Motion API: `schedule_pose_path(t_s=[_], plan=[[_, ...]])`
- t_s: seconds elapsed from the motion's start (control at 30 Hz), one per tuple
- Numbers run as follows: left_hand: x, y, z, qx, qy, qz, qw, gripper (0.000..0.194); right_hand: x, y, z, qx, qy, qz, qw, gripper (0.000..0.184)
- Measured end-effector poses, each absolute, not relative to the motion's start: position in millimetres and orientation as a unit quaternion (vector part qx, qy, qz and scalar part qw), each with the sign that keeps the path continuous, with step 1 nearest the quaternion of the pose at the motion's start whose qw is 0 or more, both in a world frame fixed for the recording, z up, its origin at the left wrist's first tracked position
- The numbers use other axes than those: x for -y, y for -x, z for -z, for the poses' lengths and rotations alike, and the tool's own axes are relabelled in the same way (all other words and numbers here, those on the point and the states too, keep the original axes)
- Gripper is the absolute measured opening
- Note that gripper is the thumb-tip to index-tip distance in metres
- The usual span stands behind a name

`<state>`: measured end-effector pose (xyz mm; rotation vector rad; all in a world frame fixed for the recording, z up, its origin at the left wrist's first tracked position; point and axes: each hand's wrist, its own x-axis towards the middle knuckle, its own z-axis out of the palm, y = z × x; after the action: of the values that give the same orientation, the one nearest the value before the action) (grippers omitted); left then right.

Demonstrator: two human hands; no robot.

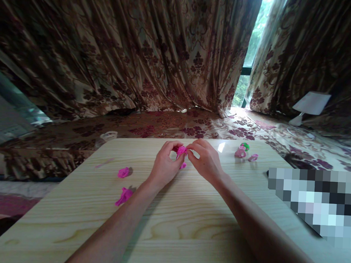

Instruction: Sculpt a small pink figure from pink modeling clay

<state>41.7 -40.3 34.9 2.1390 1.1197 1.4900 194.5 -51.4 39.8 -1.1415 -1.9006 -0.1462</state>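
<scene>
My left hand (164, 164) and my right hand (205, 158) meet over the far middle of a light wooden table (164, 225). Both pinch one small bright pink crumpled piece (181, 151) between fingertips, held just above the tabletop. A bit of the same pink stuff (183, 165) shows below it, between my hands. Two more pink pieces lie to the left: one small lump (124, 172) and a longer scrap (124, 195) nearer me.
At the far right of the table lie a pale pink lump with a green bit (241, 150) and another pink scrap (253, 157). A thin pale strip (104, 163) lies at far left. Patterned curtains (138, 47) hang behind; a white lamp (308, 105) stands right.
</scene>
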Motion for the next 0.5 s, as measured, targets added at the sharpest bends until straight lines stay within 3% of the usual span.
schedule_pose_path(t_s=[0.23, 0.5], plan=[[40.0, -41.9, -32.8, -0.388, -0.741, -0.526, 0.155, 0.020, 49.4, -188.7, -40.1, 0.751, 0.487, 0.091, 0.437, 0.012], [41.9, -41.0, -34.4, -0.398, -0.730, -0.526, 0.177, 0.019, 53.2, -195.5, -38.1, 0.725, 0.492, 0.033, 0.481, 0.018]])
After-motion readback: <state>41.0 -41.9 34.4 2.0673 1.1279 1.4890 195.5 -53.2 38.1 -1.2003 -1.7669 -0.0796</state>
